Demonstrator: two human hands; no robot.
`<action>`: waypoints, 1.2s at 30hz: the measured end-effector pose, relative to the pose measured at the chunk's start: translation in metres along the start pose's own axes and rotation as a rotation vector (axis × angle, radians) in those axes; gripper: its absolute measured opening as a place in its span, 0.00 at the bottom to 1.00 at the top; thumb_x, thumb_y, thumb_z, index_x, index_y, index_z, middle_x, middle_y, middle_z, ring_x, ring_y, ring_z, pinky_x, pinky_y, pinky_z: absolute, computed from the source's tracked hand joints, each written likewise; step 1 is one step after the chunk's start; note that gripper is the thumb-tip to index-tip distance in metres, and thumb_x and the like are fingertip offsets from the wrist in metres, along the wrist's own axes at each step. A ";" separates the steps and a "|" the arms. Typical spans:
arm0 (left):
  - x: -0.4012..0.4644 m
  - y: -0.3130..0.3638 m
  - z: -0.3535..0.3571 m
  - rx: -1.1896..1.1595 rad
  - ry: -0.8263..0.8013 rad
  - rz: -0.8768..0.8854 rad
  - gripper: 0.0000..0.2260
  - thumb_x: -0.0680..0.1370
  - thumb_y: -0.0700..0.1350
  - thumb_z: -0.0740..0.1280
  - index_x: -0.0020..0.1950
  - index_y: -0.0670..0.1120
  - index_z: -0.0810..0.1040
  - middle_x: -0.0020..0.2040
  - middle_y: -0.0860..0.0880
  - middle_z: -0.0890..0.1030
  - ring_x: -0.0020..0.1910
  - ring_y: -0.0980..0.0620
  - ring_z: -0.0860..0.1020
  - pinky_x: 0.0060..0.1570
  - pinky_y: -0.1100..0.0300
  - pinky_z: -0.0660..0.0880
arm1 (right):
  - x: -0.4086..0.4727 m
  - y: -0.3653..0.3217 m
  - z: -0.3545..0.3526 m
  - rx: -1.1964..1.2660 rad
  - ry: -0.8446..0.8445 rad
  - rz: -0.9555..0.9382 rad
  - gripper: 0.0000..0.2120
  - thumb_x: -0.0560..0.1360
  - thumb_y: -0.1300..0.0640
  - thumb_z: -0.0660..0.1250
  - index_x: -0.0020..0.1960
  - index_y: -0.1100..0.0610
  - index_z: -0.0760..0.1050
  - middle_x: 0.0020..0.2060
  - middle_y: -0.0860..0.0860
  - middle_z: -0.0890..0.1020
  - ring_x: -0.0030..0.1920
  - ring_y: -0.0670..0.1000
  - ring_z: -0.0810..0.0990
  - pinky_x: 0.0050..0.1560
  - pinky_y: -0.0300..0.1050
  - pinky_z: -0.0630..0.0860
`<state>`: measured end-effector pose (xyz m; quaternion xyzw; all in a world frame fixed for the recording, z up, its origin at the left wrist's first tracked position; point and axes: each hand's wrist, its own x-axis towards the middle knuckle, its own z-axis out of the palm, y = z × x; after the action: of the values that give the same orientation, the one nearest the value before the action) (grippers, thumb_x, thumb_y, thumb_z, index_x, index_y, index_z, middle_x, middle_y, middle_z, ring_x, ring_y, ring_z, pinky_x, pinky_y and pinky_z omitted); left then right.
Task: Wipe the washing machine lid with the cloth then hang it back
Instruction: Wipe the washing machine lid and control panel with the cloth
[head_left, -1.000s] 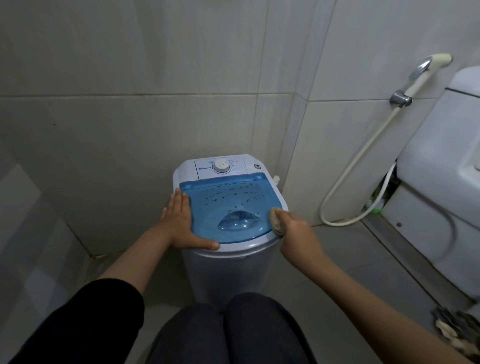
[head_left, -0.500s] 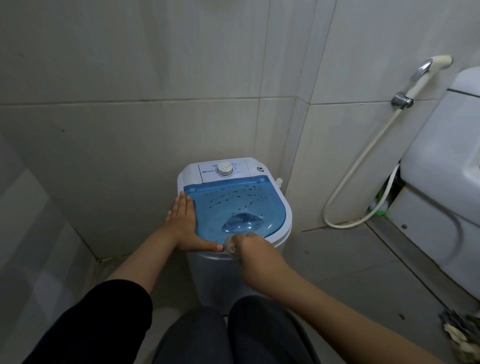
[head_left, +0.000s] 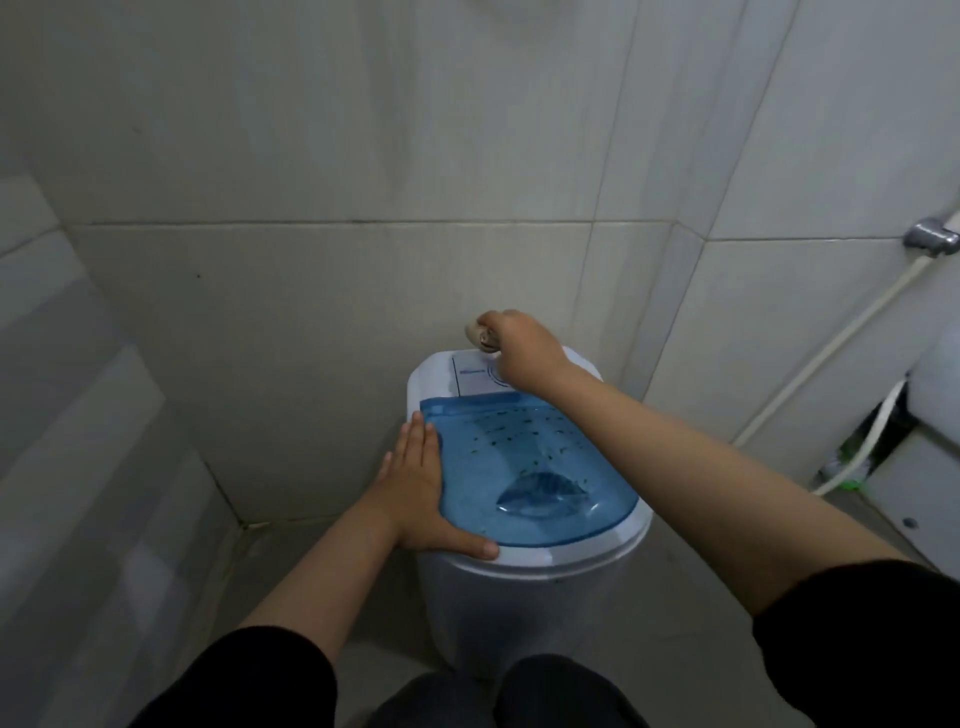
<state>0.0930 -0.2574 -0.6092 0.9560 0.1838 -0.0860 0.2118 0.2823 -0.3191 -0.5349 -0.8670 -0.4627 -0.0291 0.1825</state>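
Right hand (head_left: 527, 353) moved cloth (head_left: 475, 332) from front rim to back panel.

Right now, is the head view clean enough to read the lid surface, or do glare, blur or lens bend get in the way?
Head view: dim, even light, no hard glare on the blue lid; wide-angle bend curves the wall tile lines; soft blur on the right hand and its cloth; left hand sharp.
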 end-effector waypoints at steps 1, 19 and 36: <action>0.000 0.001 0.001 -0.006 -0.002 -0.001 0.73 0.48 0.78 0.65 0.72 0.42 0.27 0.73 0.45 0.25 0.73 0.47 0.28 0.74 0.45 0.38 | 0.008 0.000 0.007 -0.051 -0.023 -0.016 0.20 0.71 0.68 0.63 0.62 0.62 0.71 0.56 0.62 0.76 0.54 0.63 0.77 0.50 0.52 0.75; -0.002 0.000 0.000 0.004 0.000 -0.018 0.70 0.53 0.75 0.68 0.73 0.42 0.28 0.74 0.45 0.26 0.73 0.47 0.28 0.72 0.46 0.36 | -0.027 -0.013 0.044 -0.216 -0.131 -0.210 0.25 0.72 0.69 0.60 0.68 0.54 0.69 0.58 0.58 0.77 0.55 0.61 0.77 0.49 0.50 0.73; -0.001 -0.001 0.000 0.006 -0.005 -0.013 0.70 0.53 0.75 0.68 0.72 0.42 0.27 0.73 0.46 0.24 0.73 0.48 0.28 0.73 0.46 0.37 | 0.013 0.025 0.024 -0.200 -0.106 -0.026 0.22 0.71 0.70 0.61 0.63 0.57 0.73 0.57 0.59 0.76 0.53 0.63 0.78 0.50 0.53 0.77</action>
<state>0.0922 -0.2573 -0.6097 0.9552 0.1894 -0.0901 0.2089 0.3077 -0.3129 -0.5621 -0.8751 -0.4778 -0.0316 0.0700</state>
